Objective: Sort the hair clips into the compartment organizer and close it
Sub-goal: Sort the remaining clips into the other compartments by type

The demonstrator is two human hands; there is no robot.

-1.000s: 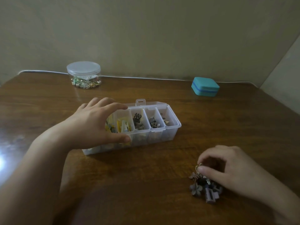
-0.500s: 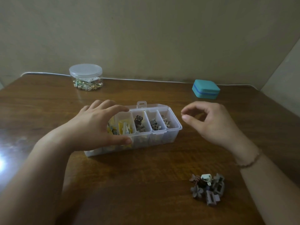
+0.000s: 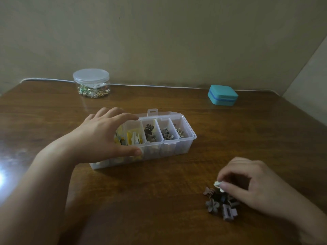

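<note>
A clear plastic compartment organizer (image 3: 187, 145) stands open in the middle of the table, lid folded back, with yellow, brown, grey and cream hair clips in separate compartments. My left hand (image 3: 104, 137) grips its left part, thumb on the front wall and fingers over the back rim. A small pile of greyish hair clips (image 3: 220, 203) lies at the front right. My right hand (image 3: 247, 184) rests on that pile, thumb and forefinger pinched on a cream hair clip (image 3: 217, 184).
A round clear jar (image 3: 91, 83) of small trinkets stands at the back left. A teal box (image 3: 222, 94) sits at the back right. A white cable (image 3: 159, 86) runs along the wall edge of the wooden table (image 3: 247, 131).
My right hand went from the pile up to the organizer's right end, then came back down to the pile and pinched a cream clip. The left hand kept its hold.
</note>
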